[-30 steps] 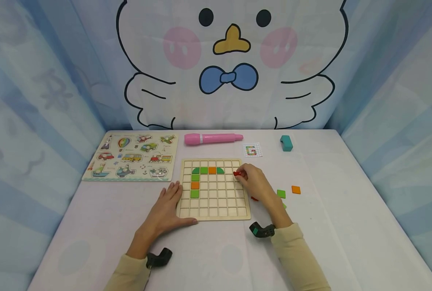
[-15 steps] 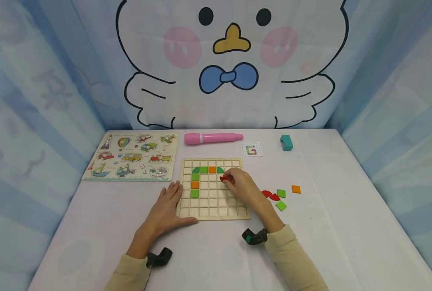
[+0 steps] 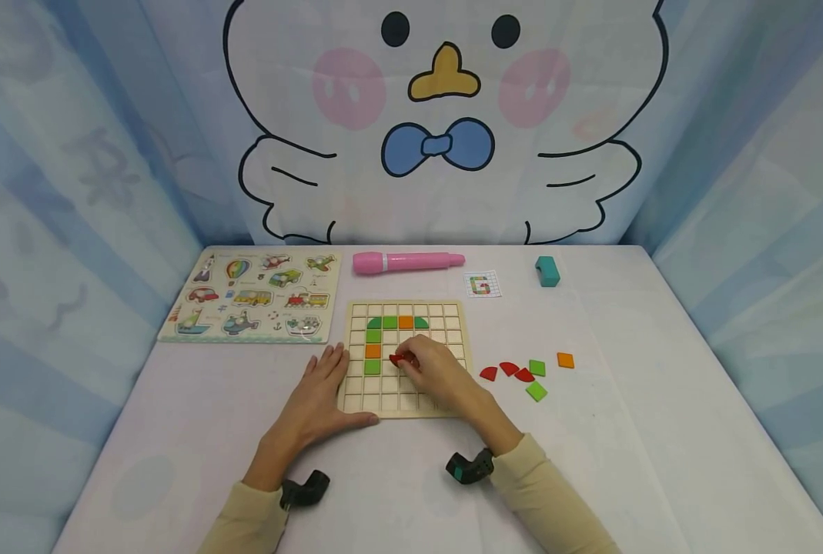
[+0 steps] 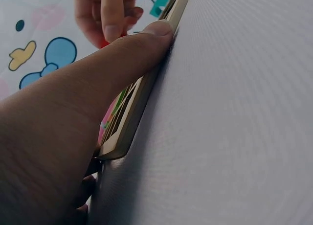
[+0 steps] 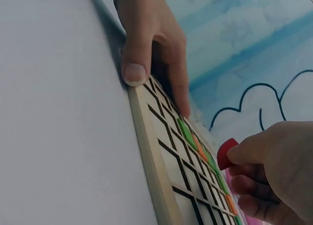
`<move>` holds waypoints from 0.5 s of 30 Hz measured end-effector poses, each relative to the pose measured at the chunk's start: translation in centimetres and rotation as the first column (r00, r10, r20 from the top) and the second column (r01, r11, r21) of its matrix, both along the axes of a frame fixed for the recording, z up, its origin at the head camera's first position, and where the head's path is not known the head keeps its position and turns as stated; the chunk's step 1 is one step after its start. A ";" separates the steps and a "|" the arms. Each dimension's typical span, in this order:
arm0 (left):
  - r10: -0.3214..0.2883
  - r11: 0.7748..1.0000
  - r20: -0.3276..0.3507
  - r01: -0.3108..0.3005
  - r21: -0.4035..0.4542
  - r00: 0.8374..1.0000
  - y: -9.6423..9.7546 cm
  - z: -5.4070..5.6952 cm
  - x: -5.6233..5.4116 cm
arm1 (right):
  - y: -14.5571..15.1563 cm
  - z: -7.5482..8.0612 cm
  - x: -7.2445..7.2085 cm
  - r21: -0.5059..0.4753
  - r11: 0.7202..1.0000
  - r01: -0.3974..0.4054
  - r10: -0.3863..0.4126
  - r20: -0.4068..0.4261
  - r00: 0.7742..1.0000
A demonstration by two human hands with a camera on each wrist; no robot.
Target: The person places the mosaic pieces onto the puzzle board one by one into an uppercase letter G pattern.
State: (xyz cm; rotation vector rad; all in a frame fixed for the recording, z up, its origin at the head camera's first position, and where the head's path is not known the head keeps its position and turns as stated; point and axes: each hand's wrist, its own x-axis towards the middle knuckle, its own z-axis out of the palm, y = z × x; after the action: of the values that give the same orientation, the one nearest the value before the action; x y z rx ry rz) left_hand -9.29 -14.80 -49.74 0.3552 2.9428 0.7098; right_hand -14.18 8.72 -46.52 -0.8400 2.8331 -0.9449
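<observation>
A wooden grid board (image 3: pixel 446 408) lies on the table in the head view, with several green and orange tiles set in its cells. Dark green rounded tiles (image 3: pixel 421 322) sit at both ends of the top row. My left hand (image 3: pixel 314 404) rests along the board's left side, its thumb against the front edge and its fingers straight. Between thumb and fingers, my right hand (image 3: pixel 442 375) pinches a red quarter-circle tile (image 5: pixel 226 154) above the middle of the board. In the right wrist view that tile looks tilted and clear of the grid.
Three red quarter-circle tiles (image 3: pixel 508 368), two green squares (image 3: pixel 536 392) and an orange square (image 3: pixel 565 360) lie right of the board. Behind it are a pink marker (image 3: pixel 411 262), a small pattern card (image 3: pixel 483 285) and a teal block (image 3: pixel 547 271). A picture puzzle (image 3: pixel 252 296) lies left.
My right hand has carried the red tile leftward and toward me, from the board's right side to its middle. The loose red tiles are now uncovered. My left hand has stayed put.
</observation>
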 end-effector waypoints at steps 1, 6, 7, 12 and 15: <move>-0.001 1.000 -0.004 0.001 -0.002 1.000 0.0 0.0 0.0 | -0.2 -0.1 0.1 -0.003 1.000 -0.014 0.014 -0.002 1.000; -0.003 1.000 -0.008 0.003 -0.011 1.000 0.0 0.0 0.0 | -1.3 -0.7 0.6 0.008 0.997 -0.074 0.075 -0.020 0.997; -0.002 1.000 -0.008 0.002 -0.013 1.000 0.0 0.0 0.0 | -1.5 -0.8 0.7 0.013 0.997 -0.079 0.079 -0.023 0.997; -0.003 1.000 -0.013 0.002 -0.020 1.000 0.0 -0.1 -0.1 | -2.1 -1.4 1.0 0.004 0.995 -0.098 0.098 -0.067 0.993; -0.003 1.000 -0.017 0.003 -0.019 1.000 0.0 -0.1 -0.1 | -2.5 -1.7 1.2 -0.020 0.994 -0.111 0.108 -0.100 0.989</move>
State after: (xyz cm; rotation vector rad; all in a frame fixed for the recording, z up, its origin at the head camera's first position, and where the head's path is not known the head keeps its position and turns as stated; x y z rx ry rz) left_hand -9.35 -14.77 -49.87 0.3658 2.9622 0.6821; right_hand -13.01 6.25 -48.17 -1.0619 2.8272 -0.9518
